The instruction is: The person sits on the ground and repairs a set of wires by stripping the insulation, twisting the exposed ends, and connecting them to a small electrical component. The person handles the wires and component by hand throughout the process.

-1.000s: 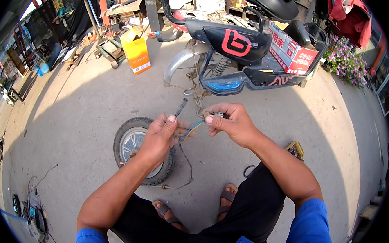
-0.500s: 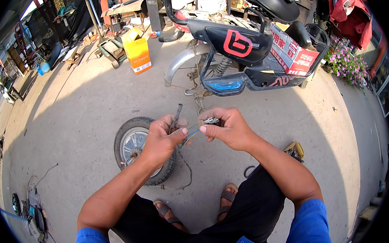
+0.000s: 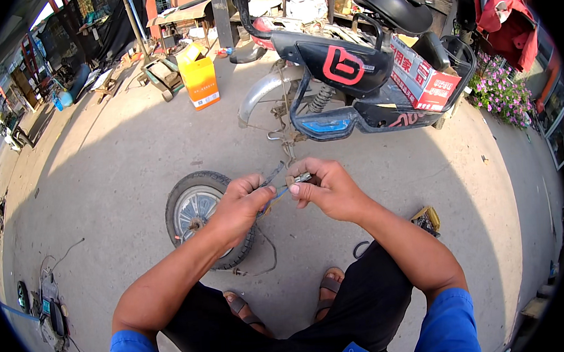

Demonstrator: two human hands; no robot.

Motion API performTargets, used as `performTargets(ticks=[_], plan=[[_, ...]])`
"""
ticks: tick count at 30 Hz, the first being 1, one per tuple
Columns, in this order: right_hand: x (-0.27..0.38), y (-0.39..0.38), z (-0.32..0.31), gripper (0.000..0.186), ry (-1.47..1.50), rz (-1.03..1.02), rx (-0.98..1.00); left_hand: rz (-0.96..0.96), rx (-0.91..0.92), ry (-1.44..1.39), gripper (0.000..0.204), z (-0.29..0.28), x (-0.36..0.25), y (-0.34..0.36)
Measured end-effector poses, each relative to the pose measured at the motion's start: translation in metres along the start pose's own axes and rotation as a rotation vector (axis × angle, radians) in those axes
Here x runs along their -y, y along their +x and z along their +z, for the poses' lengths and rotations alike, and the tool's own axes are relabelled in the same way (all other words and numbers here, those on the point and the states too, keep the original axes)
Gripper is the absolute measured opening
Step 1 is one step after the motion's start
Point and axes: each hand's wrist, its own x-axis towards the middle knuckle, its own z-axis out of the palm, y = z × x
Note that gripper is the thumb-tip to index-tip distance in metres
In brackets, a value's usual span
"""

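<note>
Wheel (image 3: 193,211), one: on its side on the ground (image 3: 127,206), dark tyre, silver spokes; right-hand part hidden behind the left forearm and hand.

Wires (image 3: 281,191), thin, blue most distinct: just right of the wheel, between the two hands. Ends covered by fingers; other colours hard to make out.

Left hand (image 3: 248,201): beside the wheel's upper right edge, thumb and fingers closed in a pinch on the wires. Dark cable (image 3: 273,174) rising from the same grip, lower part hidden.

Right hand (image 3: 325,185): right of the wheel, thumb pressed to forefinger on a small metal piece (image 3: 302,177); kind cannot be told, most of it being inside the fingers.

Cord (image 3: 274,248): loose curve on the ground, along the wheel's right side.

Scooter (image 3: 326,58): beyond the wheel and to its right, dark body; pink-red looped emblem on the side panel, marking of like colour lower down. Curved bar cut off by the upper edge.

Carton (image 3: 438,90): aboard the scooter, red and white, large printed characters.

Orange box (image 3: 199,82): beyond the wheel; pale print too small to read.

Bench (image 3: 179,13): farther beyond the wheel, amid clutter.

Yellow-rimmed container (image 3: 432,216): right of the wheel, past the right forearm; contents dark, indistinct.

Dark ring (image 3: 358,249): right of the wheel, beside the trousers (image 3: 375,287).

Heap of parts (image 3: 54,316): left of the wheel, corded; pieces indistinct.
</note>
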Motion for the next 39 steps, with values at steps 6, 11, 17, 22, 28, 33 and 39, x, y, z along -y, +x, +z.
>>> performTargets(ticks=[6, 11, 17, 22, 28, 33, 39], plan=[[0.003, -0.002, 0.003, 0.019, 0.025, 0.009, 0.012, -0.058, 0.005, -0.056, 0.017, 0.003, 0.001, 0.0], [0.002, -0.004, 0.011, 0.018, -0.086, -0.117, -0.048, -0.13, 0.021, -0.137, 0.015, 0.003, -0.007, -0.002], [0.007, -0.005, 0.013, 0.017, -0.378, -0.343, -0.068, -0.266, 0.059, -0.198, 0.012, -0.003, -0.009, -0.002], [0.01, -0.005, 0.015, 0.02, -0.413, -0.394, -0.117, -0.271, 0.043, -0.281, 0.012, 0.0, -0.01, -0.003], [0.004, -0.005, 0.006, 0.02, -0.062, -0.093, -0.047, -0.239, 0.084, -0.448, 0.012, -0.004, -0.008, -0.003], [0.012, -0.008, 0.008, 0.014, -0.006, -0.006, -0.071, -0.247, 0.082, -0.46, 0.012, -0.002, -0.01, -0.001], [-0.005, -0.005, 0.004, 0.013, -0.159, -0.091, -0.103, -0.256, 0.046, -0.415, 0.011, 0.002, -0.007, 0.0]])
